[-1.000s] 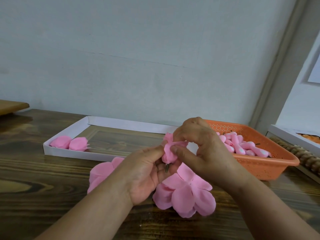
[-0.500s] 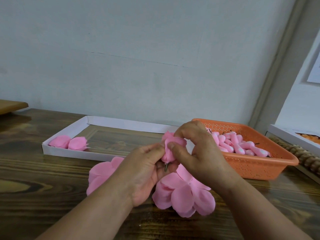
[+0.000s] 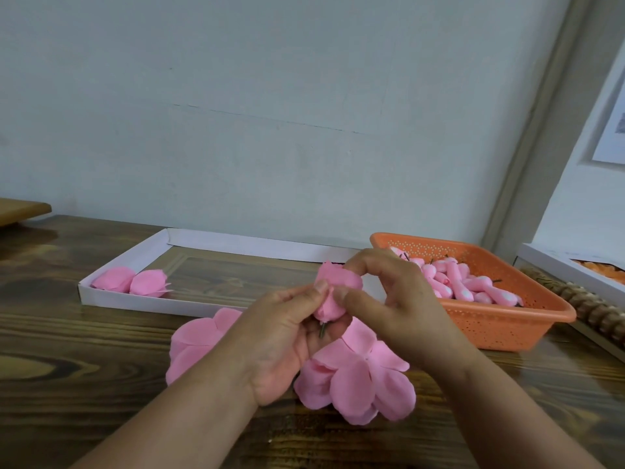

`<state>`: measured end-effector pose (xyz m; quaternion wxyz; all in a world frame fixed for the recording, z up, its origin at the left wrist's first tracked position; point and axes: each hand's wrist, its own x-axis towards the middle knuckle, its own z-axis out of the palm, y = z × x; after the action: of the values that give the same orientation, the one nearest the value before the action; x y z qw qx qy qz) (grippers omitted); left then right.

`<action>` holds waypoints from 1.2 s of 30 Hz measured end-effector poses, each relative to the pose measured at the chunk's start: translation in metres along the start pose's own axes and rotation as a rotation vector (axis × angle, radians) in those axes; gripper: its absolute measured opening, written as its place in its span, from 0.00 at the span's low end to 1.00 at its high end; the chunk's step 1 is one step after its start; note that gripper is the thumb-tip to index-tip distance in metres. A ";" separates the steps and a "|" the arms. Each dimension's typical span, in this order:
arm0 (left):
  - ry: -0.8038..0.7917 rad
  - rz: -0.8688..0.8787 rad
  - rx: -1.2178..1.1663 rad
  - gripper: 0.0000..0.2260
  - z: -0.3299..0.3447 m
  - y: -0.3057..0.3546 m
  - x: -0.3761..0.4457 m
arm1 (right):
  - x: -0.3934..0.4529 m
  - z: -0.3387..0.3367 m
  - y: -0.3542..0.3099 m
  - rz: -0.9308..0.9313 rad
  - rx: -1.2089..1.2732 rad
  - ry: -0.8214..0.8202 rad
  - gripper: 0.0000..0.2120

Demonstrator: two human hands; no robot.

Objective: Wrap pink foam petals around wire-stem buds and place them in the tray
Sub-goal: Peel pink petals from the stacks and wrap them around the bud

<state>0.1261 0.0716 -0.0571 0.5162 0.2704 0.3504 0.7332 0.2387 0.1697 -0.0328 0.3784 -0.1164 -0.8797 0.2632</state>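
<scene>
Petals (image 3: 338, 286) wrap the bud, short wire stem (image 3: 323, 330) poking below.

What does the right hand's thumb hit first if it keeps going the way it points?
The right hand's thumb points leftward at the wrapped bud held by the left hand; it would press the bud's petal first, seemingly already at contact.

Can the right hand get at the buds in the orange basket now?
Probably not at once: the right hand is pinching the petal on the bud that the left hand holds. The basket lies open beside it, nothing between.
</scene>
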 end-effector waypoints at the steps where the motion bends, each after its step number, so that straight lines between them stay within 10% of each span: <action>1: 0.008 -0.023 -0.048 0.11 0.001 0.001 0.000 | -0.002 -0.002 0.002 0.003 0.117 0.019 0.05; 5: 0.023 -0.103 -0.203 0.14 0.002 0.006 -0.001 | -0.009 -0.012 0.011 0.007 0.463 0.253 0.10; 18: -0.160 -0.182 -0.199 0.18 -0.004 0.006 -0.002 | -0.016 -0.009 -0.010 -0.125 -0.029 0.021 0.14; 36: -0.349 -0.046 -0.158 0.23 -0.002 0.012 -0.009 | -0.017 -0.009 -0.019 -0.365 -0.168 0.257 0.19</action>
<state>0.1205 0.0604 -0.0497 0.6055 0.3441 0.2030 0.6883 0.2565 0.1503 -0.0277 0.5176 -0.0190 -0.8496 0.0993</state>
